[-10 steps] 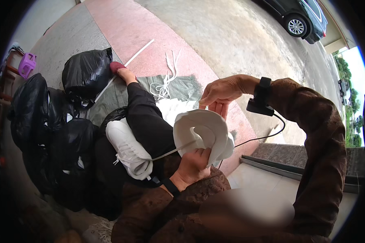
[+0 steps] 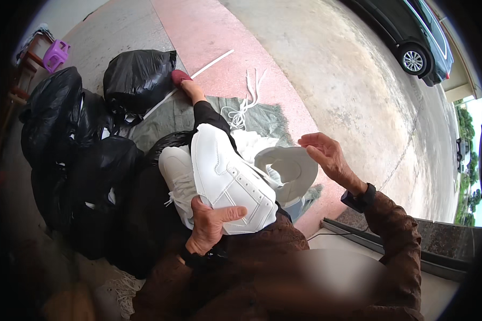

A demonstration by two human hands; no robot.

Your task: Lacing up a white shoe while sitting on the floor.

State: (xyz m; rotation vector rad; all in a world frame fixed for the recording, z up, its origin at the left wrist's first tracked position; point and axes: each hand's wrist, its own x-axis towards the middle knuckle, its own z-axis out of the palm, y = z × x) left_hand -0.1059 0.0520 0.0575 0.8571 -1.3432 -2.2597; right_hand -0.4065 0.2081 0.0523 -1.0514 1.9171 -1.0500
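My left hand (image 2: 211, 222) is closed on a white shoe upper (image 2: 225, 179), thumb lying across its outer face. The piece shows a row of eyelet holes and stitched panels, and no sole is visible on it. Its pale inner side (image 2: 292, 168) curls up at the right, with a white lace crossing in front. My right hand (image 2: 332, 160) is at that curled edge with fingers stretched out; whether it touches is unclear. Behind the upper, a finished-looking white laced shoe (image 2: 178, 174) rests by my leg, partly covered.
Several stuffed black plastic bags (image 2: 139, 77) stand at left, near a purple stool (image 2: 55, 55). White laces (image 2: 241, 115) and white pieces (image 2: 251, 143) lie on a green-grey sheet (image 2: 270, 115). A thin white rod (image 2: 211, 63) crosses the floor. A car (image 2: 418, 48) is parked far right.
The upper has turned over, so its outer face with the eyelets shows. My left hand has moved left with it, and my right hand has come off to the right, fingers extended.
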